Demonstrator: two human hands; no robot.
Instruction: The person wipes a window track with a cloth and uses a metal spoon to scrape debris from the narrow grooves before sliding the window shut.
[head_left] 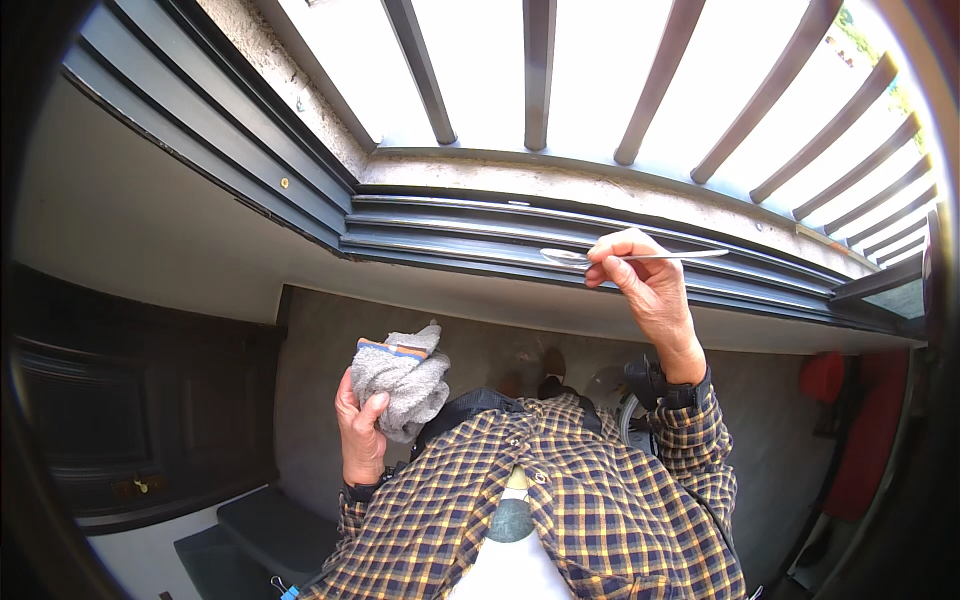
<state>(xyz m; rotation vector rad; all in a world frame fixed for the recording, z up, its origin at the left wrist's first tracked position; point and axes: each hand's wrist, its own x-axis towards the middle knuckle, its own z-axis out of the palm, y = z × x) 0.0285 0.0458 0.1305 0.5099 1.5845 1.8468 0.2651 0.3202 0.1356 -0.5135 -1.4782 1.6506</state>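
Your right hand point(650, 290) has a pinching grip on a thin metal spoon point(640, 256), held flat with its bowl pointing to your left. The bowl sits just over the dark window track point(450, 235), near the middle of the sill's long edge, below the window bars point(540, 70). Your left hand point(362, 435) is closed around a bunched grey cloth point(402, 380), held up in front of your checked shirt point(560, 500), well apart from the track.

To do this well, I think you should keep the spoon low and slide its bowl slowly along one groove, so the dirt stays in a little pile. Hold the cloth close to the track, ready to wipe. Go gently near the corner where the grooves bend.
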